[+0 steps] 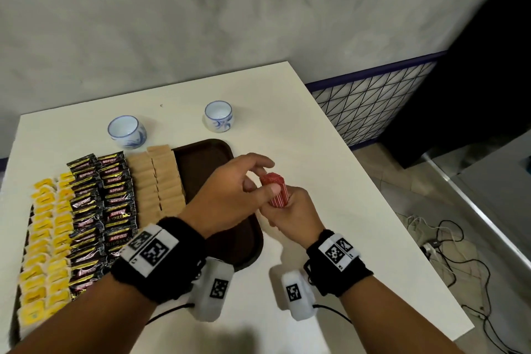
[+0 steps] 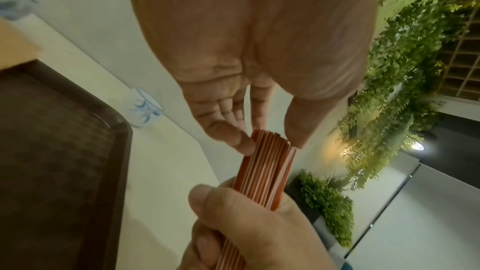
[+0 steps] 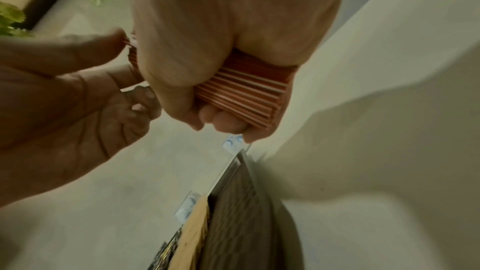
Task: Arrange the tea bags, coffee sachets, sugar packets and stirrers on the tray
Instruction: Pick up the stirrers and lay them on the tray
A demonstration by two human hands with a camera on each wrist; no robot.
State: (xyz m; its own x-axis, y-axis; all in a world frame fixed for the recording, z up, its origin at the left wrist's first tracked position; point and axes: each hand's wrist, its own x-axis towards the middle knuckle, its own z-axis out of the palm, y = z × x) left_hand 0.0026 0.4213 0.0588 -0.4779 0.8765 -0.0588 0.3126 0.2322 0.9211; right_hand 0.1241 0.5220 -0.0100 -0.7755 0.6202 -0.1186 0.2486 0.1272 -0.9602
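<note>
My right hand (image 1: 290,210) grips the lower half of a bundle of red-and-white striped stirrers (image 1: 277,191), held upright just above the right edge of the dark brown tray (image 1: 201,164). My left hand (image 1: 258,181) pinches the bundle's top end between thumb and fingers. The left wrist view shows those fingertips (image 2: 235,139) on the tips of the stirrers (image 2: 262,169). In the right wrist view the stirrers (image 3: 244,87) sit wrapped in my right hand (image 3: 221,48). On the tray lie rows of yellow tea bags (image 1: 46,238), black coffee sachets (image 1: 100,210) and tan sugar packets (image 1: 158,181).
Two blue-and-white cups (image 1: 127,131) (image 1: 218,116) stand on the white table (image 1: 316,167) behind the tray. The tray's right strip is bare. The table's right edge runs close by, with cables on the floor (image 1: 448,241) beyond it.
</note>
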